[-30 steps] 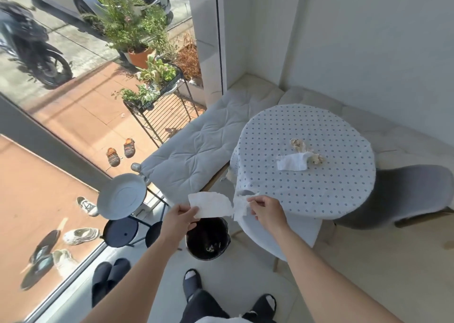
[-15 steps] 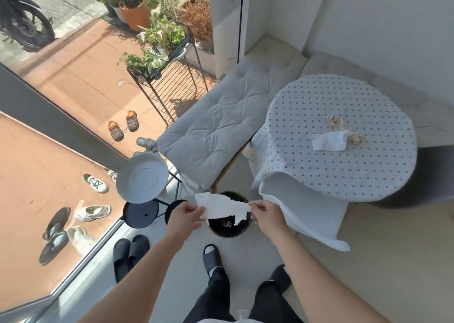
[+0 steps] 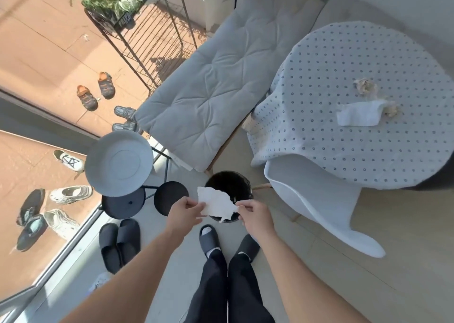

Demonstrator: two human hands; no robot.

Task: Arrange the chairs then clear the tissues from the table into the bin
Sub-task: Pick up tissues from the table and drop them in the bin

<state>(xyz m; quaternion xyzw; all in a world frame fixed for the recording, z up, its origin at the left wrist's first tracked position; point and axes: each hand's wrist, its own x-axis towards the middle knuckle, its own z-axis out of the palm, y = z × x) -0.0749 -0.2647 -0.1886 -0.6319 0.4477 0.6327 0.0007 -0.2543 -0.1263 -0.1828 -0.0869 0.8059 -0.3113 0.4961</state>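
Two feet in dark slippers (image 3: 209, 239) at bottom centre, dark trousers above them. Both bare forearms reach forward. Left hand (image 3: 183, 215) pinches the left edge of a torn white tissue (image 3: 216, 206) between thumb and fingers; right hand (image 3: 255, 215) pinches its right edge the same way. Tissue held flat between them, directly over the near rim of the black bin (image 3: 228, 185) standing on the floor. Bin's inside is dark; contents cannot be told.

Left of the feet, a spare pair of black slippers (image 3: 120, 244) by the glass wall. Beyond them, round black stools (image 3: 122, 206) and a pale round tray top (image 3: 119, 163).

Right of the bin, a white chair (image 3: 317, 209) tucked partly under the round table (image 3: 356, 150) with its dotted cloth. On the table: one flat white tissue (image 3: 358, 116), and two crumpled brownish wads (image 3: 364, 85), one touching the flat tissue's far corner.

Behind the bin, a grey cushioned bench (image 3: 208, 91). Outside the glass: shoes (image 3: 95, 94), a wire plant stand (image 3: 152, 35).
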